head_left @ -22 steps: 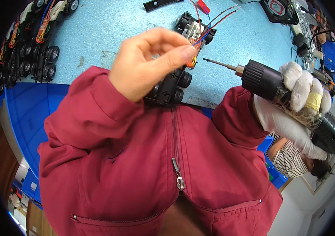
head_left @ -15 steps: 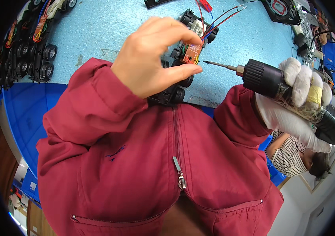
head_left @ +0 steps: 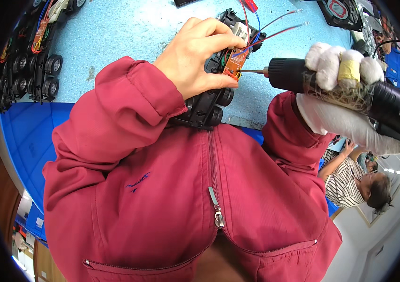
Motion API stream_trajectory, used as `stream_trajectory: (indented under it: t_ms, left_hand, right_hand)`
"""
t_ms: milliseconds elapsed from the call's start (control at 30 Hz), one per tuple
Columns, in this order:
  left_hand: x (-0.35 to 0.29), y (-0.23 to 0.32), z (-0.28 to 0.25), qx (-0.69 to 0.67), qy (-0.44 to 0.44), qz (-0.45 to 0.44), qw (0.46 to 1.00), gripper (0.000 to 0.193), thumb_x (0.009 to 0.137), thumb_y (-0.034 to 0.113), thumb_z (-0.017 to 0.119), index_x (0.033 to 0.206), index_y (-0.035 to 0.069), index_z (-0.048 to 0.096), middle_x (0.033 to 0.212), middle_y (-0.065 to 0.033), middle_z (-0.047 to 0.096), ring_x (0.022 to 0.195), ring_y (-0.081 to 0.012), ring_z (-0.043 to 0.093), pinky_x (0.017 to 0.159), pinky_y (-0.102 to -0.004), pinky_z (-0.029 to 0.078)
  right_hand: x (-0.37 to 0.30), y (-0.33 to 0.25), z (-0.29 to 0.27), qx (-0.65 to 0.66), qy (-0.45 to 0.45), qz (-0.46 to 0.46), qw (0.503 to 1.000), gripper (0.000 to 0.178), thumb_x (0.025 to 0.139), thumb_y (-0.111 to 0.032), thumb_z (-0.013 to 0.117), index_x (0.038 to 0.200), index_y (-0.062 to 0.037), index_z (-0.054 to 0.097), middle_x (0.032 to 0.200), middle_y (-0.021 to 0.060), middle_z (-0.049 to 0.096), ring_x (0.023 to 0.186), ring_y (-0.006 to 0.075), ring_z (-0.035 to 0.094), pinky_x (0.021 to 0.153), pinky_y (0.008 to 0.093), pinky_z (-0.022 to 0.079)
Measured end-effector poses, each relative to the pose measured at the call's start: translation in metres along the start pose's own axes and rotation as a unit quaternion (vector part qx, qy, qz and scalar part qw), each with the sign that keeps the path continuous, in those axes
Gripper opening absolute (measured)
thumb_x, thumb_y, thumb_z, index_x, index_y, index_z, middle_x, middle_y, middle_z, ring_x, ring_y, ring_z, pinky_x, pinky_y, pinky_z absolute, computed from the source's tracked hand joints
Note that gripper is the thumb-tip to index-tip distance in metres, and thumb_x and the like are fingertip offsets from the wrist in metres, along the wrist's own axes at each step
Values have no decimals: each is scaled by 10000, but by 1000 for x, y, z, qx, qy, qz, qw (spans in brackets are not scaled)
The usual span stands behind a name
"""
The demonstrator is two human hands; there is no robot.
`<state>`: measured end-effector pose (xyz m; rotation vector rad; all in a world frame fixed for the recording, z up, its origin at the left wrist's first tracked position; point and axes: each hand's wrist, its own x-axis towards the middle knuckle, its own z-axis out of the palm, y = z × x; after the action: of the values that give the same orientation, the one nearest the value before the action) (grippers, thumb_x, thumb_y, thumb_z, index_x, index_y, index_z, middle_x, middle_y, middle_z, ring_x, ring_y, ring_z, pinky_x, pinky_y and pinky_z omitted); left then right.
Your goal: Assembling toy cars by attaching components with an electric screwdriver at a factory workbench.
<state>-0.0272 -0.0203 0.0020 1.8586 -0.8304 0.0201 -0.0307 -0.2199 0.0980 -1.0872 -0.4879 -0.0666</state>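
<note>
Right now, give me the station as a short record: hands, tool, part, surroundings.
left hand: bare, thumb and index at opposite ends of board
right hand: white-gloved, wrapped around driver
driver: black, bit pointing left at board's lower right edge; contact unclear
board: orange, over chassis
chassis: black, wheeled, on blue bench
wires: red and blue, beyond board
bench left: more wheeled chassis units
bench far right: fan
nearby: co-worker in striped top
</note>
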Motion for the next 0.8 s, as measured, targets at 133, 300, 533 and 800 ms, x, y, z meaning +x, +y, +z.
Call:
stream_trajectory:
  t_ms: [133,300,533,800]
  left_hand:
    - [1,-2,0,-19,-10,6,1000,561,597,143,790,1111,64,580,1033,-87,541,974,-261,504,864,-334,407]
    - [0,-1,-2,-32,-14,15,999,526,632,81,744,1125,43,565,1050,-113,535,976,-267,511,865,-330,406]
    - [-1,-1,0,-79,-32,4,996,521,658,31,687,1156,13,535,1080,-140,512,1009,-263,517,886,-323,404]
    - [4,-10,-1,-112,-41,41,992,518,680,35,682,1171,5,519,1107,-141,500,1039,-265,507,906,-323,390]
  right_hand:
    - [3,1,2,-13,39,16,999,805,476,-898,481,733,-134,472,597,-1,497,516,167,511,539,315,383]
    - [10,-9,2,-42,-64,20,997,825,461,-896,504,770,-131,489,629,-16,495,551,144,514,555,301,373]
    - [1,-8,-2,-28,-51,17,998,842,458,-895,509,800,-127,499,636,-23,503,566,155,533,570,312,389]
    - [-4,-3,-6,-1,-5,6,1000,827,495,-878,495,814,-116,533,625,24,519,561,188,547,578,342,411]
